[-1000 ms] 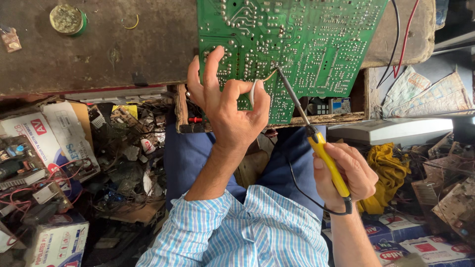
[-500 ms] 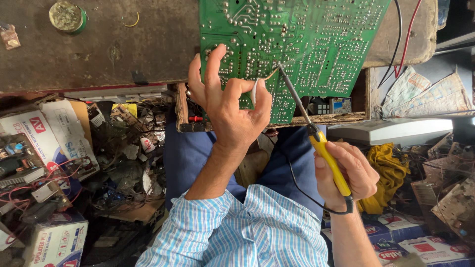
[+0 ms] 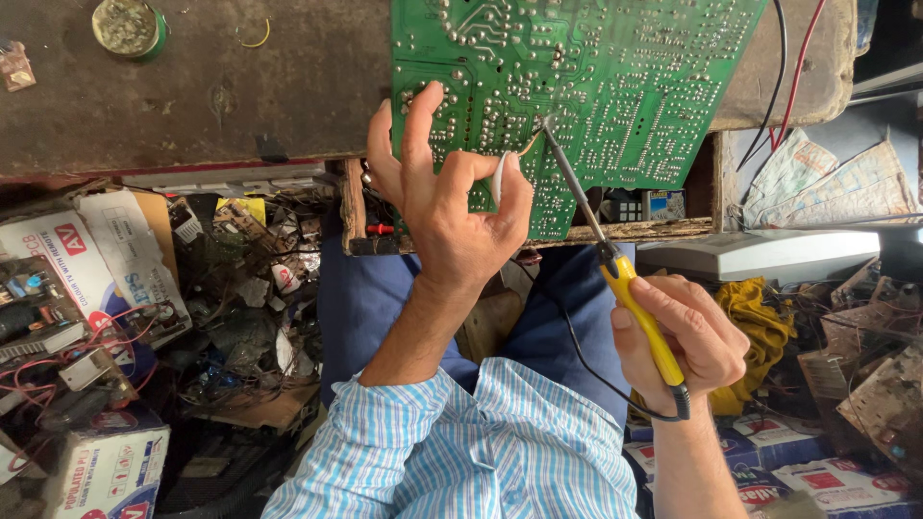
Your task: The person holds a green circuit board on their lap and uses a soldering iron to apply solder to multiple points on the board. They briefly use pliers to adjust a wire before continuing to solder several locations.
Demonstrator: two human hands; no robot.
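Little has shifted since a moment ago: right hand [image 3: 687, 336], fingers clamped on yellow soldering iron [image 3: 642, 322], keeps its tip on green circuit board [image 3: 615, 77] at bench edge, left hand [image 3: 447, 207] pinching solder wire [image 3: 527, 144] to the joint.

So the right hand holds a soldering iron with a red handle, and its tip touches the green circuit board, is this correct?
Not quite. The head view shows the soldering iron in the right hand has a yellow handle, not red. The rest holds: its tip meets the green circuit board.
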